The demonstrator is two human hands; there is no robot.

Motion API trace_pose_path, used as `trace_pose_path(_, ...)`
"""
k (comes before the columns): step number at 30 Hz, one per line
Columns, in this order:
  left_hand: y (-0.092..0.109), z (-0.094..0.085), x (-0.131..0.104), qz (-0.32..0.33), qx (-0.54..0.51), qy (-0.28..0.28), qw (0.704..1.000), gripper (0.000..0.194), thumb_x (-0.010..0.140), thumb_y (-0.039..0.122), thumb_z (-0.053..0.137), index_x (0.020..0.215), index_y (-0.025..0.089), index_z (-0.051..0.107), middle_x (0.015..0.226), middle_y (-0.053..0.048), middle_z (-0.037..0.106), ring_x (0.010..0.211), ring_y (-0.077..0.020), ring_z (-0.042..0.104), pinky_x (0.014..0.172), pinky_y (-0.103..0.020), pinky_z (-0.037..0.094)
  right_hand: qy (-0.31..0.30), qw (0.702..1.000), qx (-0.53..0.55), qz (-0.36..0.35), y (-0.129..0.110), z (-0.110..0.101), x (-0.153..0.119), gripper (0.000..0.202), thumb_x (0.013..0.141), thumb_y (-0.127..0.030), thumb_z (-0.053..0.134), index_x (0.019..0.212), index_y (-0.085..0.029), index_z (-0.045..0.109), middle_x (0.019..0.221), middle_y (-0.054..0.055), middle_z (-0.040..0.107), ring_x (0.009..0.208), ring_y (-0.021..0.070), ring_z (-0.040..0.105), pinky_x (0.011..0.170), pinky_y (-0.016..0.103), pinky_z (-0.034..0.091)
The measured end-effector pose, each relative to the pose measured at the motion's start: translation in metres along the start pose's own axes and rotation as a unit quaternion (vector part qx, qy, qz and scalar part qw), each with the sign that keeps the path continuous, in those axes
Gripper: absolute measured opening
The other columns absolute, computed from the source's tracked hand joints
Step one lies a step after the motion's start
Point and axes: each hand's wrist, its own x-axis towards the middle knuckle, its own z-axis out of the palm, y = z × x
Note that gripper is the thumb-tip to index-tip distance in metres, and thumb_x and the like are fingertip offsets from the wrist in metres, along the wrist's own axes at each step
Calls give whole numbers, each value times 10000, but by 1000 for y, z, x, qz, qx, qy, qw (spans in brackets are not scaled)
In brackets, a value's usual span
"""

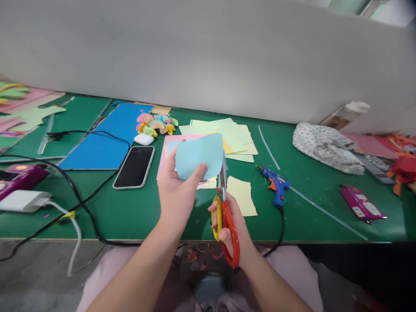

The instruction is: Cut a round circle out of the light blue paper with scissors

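My left hand (pixel 180 181) pinches a light blue piece of paper (pixel 202 154), its thumb lying across the front. In my right hand (pixel 236 221) is a pair of scissors (pixel 230 234) with one red and one yellow handle loop. The blades point away from me along the paper's right edge; whether they are cutting into it I cannot tell. Beneath the paper, partly hidden, lie a pink sheet (pixel 162 158) and other pastel pieces. A pale yellow paper piece (pixel 241 195) rests on the table just right of the scissors.
Pale green and yellow sheets (pixel 227 130) lie behind my hands, beside small paper flowers (pixel 156 123). To the left are a phone (pixel 134 167), a blue board (pixel 104 143) and black cables. A blue glue gun (pixel 276 184), a glue stick and a purple power strip (pixel 362 203) occupy the right.
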Motion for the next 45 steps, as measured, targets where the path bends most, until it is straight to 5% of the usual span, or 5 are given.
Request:
trace_pose_path(5,2,1,-6,9,21,-15,1000,636,733,295,878,1339,279,684,1096,-49,757,845,-190,750,630,-244,648,-12,1000,-24,-12,-17,-1,0,1108,417,-896,821,1320,-316,545,1045,36,634,704,171,519,644,313,496)
trace_pose_path(11,5,4,-14,2,41,-45,998,623,737,311,878,1332,289,696,1176,-49,759,988,-237,758,792,-316,666,-28,995,-81,-55,-28,-8,1,1014,517,-952,722,1259,-278,571,1167,86,633,890,247,606,800,377,538)
trace_pose_path(24,7,6,-19,8,45,-99,994,600,771,248,843,1345,291,674,1356,-31,709,1094,-228,747,842,-297,667,-21,989,-110,-101,-27,-17,2,914,639,-941,661,1265,-281,570,1115,72,643,800,213,614,730,361,566)
trace_pose_path(39,6,3,-12,24,72,-66,995,691,727,249,867,1384,305,658,1310,-56,711,837,-168,752,593,-212,654,-36,991,-97,-84,-23,-23,-2,917,683,-894,683,1405,-347,545,1053,27,652,775,190,578,715,325,517)
trace_pose_path(45,7,3,-11,46,82,-39,995,689,685,231,889,1341,305,692,1498,-55,598,1102,-260,728,638,-214,663,-25,991,-100,-84,-24,-20,-4,902,699,-886,680,1400,-334,546,1016,15,637,738,173,553,689,313,476)
